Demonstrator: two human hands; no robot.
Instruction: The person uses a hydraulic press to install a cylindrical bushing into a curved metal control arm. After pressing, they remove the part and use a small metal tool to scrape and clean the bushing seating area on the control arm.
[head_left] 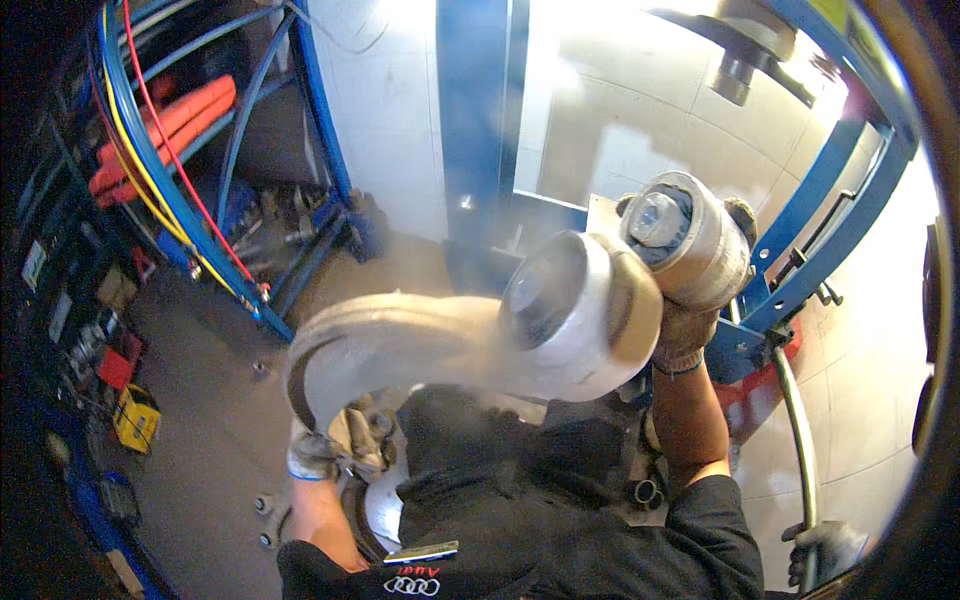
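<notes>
Wearing a black shirt, a person bends over a large, pale, curved metal arm, slightly blurred, which spans the space before the chest. The gloved left hand is curled at the arm's lower left end; what its grip closes on, and how far, I cannot tell. The gloved right hand has its grip wrapped around a grey metal cylinder with a dark core, raised just beside the arm's wide round end; whether the two touch is unclear. Toward the lower right, another person's gloved hand clasps a long metal bar. Beyond the work stands a blue steel frame, before a pale tiled wall. Near the floor's left edge sits a yellow box; farther back, orange-red padded bundles lie on a blue rack.
</notes>
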